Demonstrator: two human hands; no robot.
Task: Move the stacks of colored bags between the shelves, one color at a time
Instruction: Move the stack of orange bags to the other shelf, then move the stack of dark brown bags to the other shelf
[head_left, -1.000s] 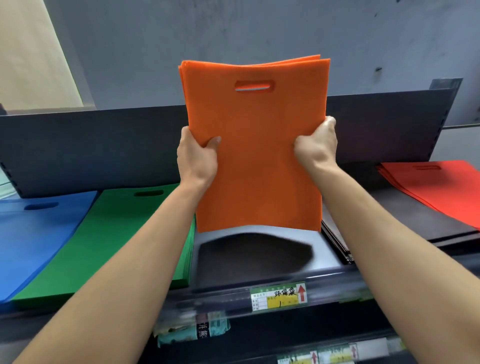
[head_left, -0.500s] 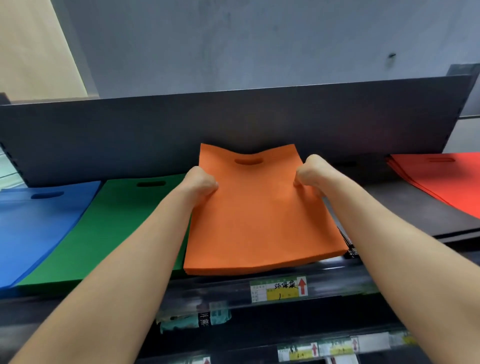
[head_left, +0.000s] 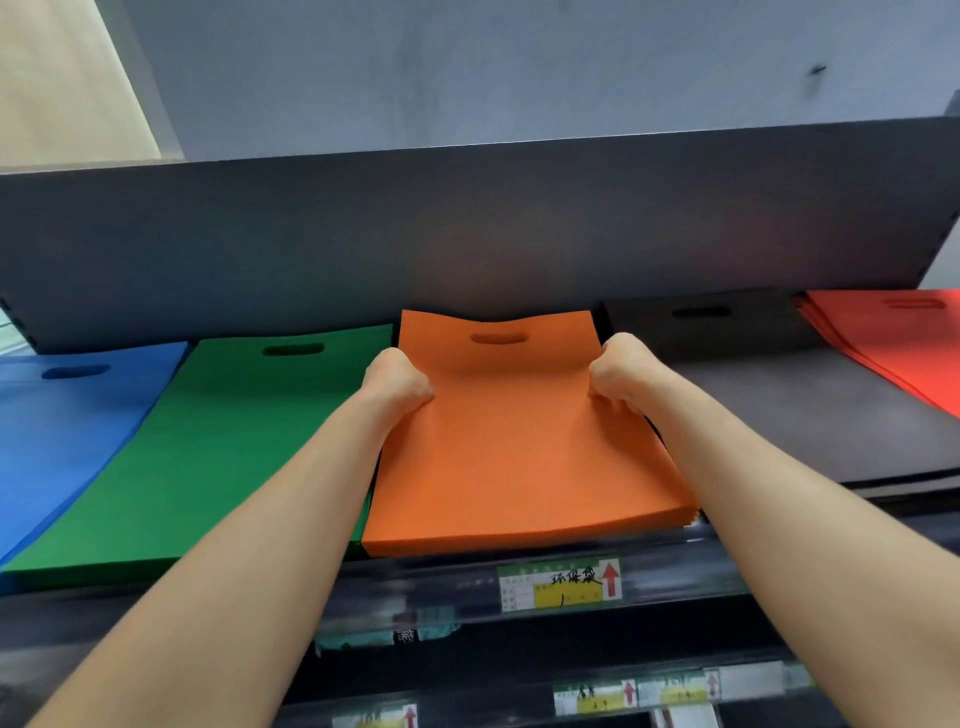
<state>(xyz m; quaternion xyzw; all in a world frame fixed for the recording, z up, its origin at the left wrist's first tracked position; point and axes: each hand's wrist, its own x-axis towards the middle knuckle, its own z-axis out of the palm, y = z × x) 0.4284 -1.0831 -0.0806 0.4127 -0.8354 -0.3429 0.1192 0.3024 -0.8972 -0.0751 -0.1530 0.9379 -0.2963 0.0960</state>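
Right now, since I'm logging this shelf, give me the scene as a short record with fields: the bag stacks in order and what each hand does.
stacks, left to right: blue fabric bag stack; green fabric bag stack; orange fabric bag stack; black fabric bag stack; red fabric bag stack
middle stack: lies flat, handle cutout at the far end
left hand: grips its left edge
right hand: grips its right edge

Yellow-and-green price tag (head_left: 560, 584) with a red arrow sits on the near clear rail (head_left: 415, 597). More tags (head_left: 631, 695) are lower right, some teal packet (head_left: 387, 635) is underneath, and there's a grey wall (head_left: 467, 73) far behind.
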